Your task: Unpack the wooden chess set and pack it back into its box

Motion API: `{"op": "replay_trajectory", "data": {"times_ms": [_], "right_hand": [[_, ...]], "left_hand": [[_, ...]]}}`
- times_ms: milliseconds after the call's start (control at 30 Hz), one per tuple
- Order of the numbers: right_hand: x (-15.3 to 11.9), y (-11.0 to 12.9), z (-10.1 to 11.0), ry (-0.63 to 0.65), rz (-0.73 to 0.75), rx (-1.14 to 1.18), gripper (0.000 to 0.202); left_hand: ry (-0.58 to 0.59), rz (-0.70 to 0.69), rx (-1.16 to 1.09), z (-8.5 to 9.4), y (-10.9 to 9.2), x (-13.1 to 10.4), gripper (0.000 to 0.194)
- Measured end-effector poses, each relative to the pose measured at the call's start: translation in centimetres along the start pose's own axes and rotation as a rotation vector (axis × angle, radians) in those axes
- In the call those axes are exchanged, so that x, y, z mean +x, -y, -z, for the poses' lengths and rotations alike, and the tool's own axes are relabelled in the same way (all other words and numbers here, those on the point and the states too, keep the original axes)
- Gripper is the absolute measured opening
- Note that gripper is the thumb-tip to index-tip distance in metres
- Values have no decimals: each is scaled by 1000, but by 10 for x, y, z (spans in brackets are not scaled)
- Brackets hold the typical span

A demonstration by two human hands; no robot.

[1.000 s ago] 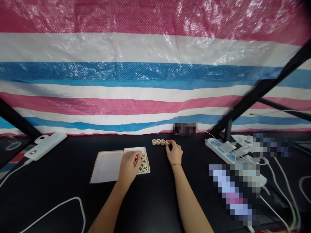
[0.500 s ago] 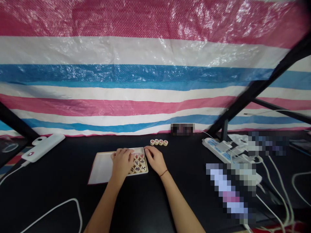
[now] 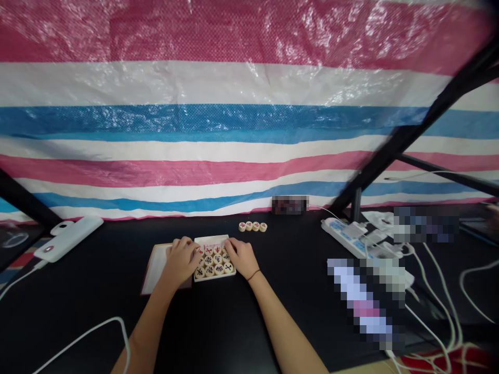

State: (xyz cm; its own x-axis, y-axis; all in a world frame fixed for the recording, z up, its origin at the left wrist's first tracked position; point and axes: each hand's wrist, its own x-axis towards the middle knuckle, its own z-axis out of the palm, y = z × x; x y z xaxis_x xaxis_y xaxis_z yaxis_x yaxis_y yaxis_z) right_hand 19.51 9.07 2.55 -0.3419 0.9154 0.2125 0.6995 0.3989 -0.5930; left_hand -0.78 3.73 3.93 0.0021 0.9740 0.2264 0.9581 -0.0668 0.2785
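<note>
A shallow white box (image 3: 213, 279) holds rows of round Chinese chess pieces (image 3: 209, 271), marked in red at the back and black in front. My left hand (image 3: 181, 261) lies at the box's left side, its bent fingers closed over that edge and partly hiding the pieces there. At the right side, my right hand (image 3: 242, 258) grips the rim, thumb and fingers around the corner and partly over a few pieces. The lid (image 3: 157, 265), pale inside, lies left of the box, partly under my left hand. Behind the box stands a short row of loose chess pieces (image 3: 252, 226).
A white power bank (image 3: 72, 239) with a cable lies at the left. On the right are a power strip (image 3: 343, 236) with plugs, white cables (image 3: 444, 291) and a blurred-out device (image 3: 362, 304). A striped plastic sheet (image 3: 234, 124) hangs behind the black table (image 3: 218, 332).
My left hand has moved left from over the pieces to the box's left edge, uncovering more pieces. My right fingers now reach over the right rim. The view has shifted slightly.
</note>
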Motion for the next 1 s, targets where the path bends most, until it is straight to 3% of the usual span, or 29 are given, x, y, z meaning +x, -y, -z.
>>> {"op": "replay_trajectory", "data": {"times_ms": [200, 1000], "right_hand": [[0, 1, -2, -19, -19, -17, 27], [-4, -2, -6, -60, -21, -33, 27]], "left_hand": [[-72, -28, -30, 4, -3, -1, 22], [73, -104, -151, 14, -1, 2, 27]]}}
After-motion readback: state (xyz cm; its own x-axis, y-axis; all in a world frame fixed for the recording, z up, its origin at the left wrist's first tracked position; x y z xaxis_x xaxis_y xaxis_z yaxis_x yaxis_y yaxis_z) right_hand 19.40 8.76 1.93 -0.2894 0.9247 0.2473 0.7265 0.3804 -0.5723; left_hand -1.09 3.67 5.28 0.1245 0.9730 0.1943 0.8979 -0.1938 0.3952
